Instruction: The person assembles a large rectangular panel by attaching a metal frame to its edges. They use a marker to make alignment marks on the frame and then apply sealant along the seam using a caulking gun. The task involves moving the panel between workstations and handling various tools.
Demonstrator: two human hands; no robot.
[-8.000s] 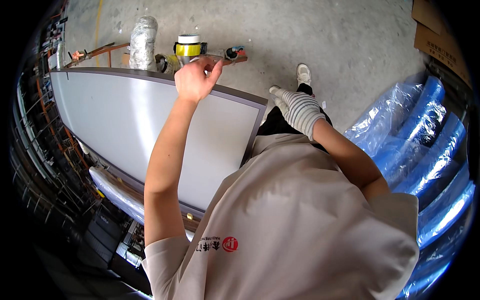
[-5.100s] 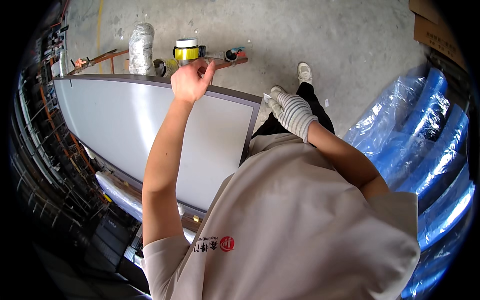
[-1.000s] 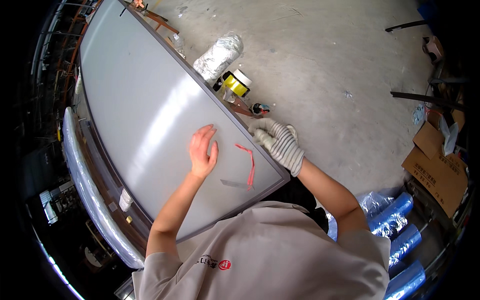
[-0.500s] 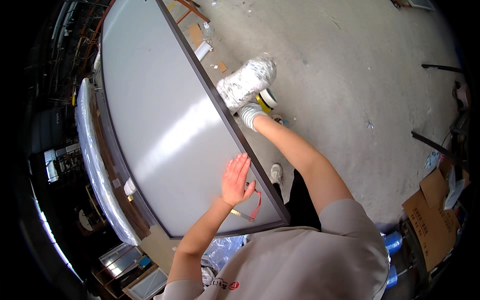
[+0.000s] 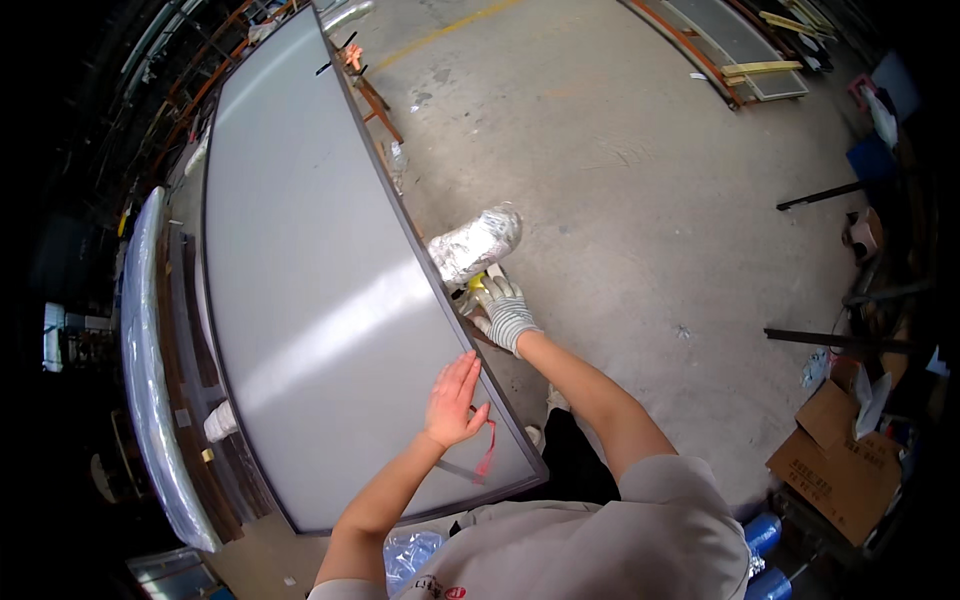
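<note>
A large grey panel with a dark frame lies in front of me, its near corner by my waist. My left hand is bare and rests flat on it near the right edge, fingers stretched out. Beside the thumb lies a red strip on the panel. My right hand, in a striped white glove, is just outside the frame with its fingers on a yellow and white roll of tape; the fingertips are partly hidden. Above it, a plastic-wrapped padded beam end sticks out from under the panel.
A plastic-wrapped long piece stands along the left. Cardboard boxes and dark metal legs are at the right. A framed piece with wooden strips lies far right. Blue rolls are by my right side.
The view has shifted, bringing more far floor into sight. My right hand and the roll of tape have turned in closer to the panel's edge. My left hand stays flat on the panel.
</note>
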